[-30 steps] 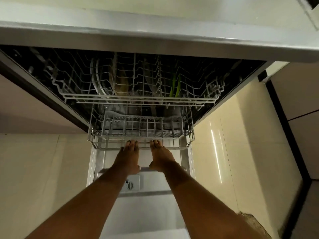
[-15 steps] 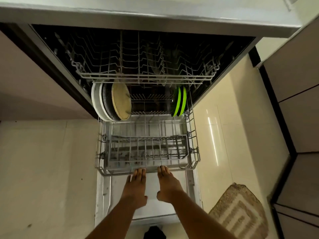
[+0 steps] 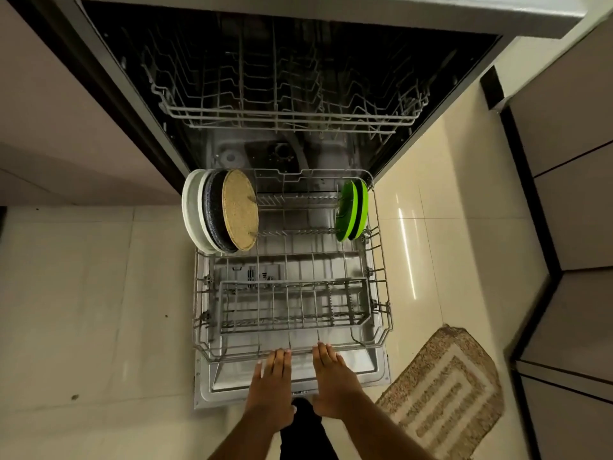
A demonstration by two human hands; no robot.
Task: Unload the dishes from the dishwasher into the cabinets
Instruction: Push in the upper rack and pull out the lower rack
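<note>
Pale floor tiles (image 3: 83, 293) spread either side of the open dishwasher, with a woven mat (image 3: 444, 386) lying off to the right by the cabinets (image 3: 570, 227). Down the middle, the lower rack (image 3: 381, 260) sits out over the dropped door (image 3: 212, 386), and both hands are at its front rail. The left hand (image 3: 270, 386) and the right hand (image 3: 331, 383) lie side by side, fingers straight, tips at the wire; whether they hook under it is hard to tell from up here. Nothing is gripped in either one, fingers flat and close together.

And there are the dishes! At the back left of the rack, a white plate (image 3: 190, 210), a dark plate (image 3: 212, 210) and a tan disc (image 3: 240, 210) stand on edge, packed together. Across at the back right, two green plates (image 3: 351, 210) stand upright too. The cutlery basket (image 3: 292, 303) near the front looks bare, and so does the upper rack (image 3: 288, 104), tucked inside.

So the rack looks far enough out. The smart play from here, I'd say: let go of the rail, reach over the basket, and take the innermost plate by its top rim. Lift straight up between the tines, no twisting, one piece at a time. Those three on the left sit tight together, so dragging one sideways could tip its neighbours.
</note>
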